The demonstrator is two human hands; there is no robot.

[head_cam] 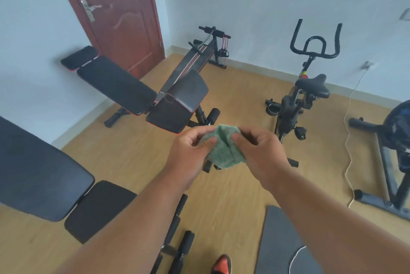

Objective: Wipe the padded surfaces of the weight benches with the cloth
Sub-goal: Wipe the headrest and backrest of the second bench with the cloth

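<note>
Holding item one, the green cloth (pixel 224 147), I have it bunched in mid-air between both hands at chest height, over the wooden floor (pixel 137 151) and touching no pad. My left hand (pixel 190 151) pinches its left side with thumb and curled fingers; my right hand (pixel 255 149) pinches the right side the same way. Item two, the near weight bench (pixel 44 176), lies low at my left, its long back pad and smaller seat pad (pixel 97 209) both black and not yet met by the cloth. Item three, the middle bench (pixel 117 85), stands further off before the brown door (pixel 115 14), with a headrest pad, a long pad and a seat pad edged in red. Item four, a narrow inclined bench (pixel 195 60) with red resistance straps, sits beyond it near the wall. Also present: an exercise bike (pixel 301 96), a dark mat (pixel 286 240) at lower right, a pale cable (pixel 348 140) trailing down from the wall to the floor, and one orange shoe (pixel 221 265). Risks, as I judge them: the cloth is wadded, so it would wipe with a small patch and leave streaks unless spread flat first; a loose pinch could let it fall to the floor and pick up grit; the foam rollers at the near bench's foot lie just beside my shoe, a likely trip as I step in; the seams between pads could easily be skipped.
</note>
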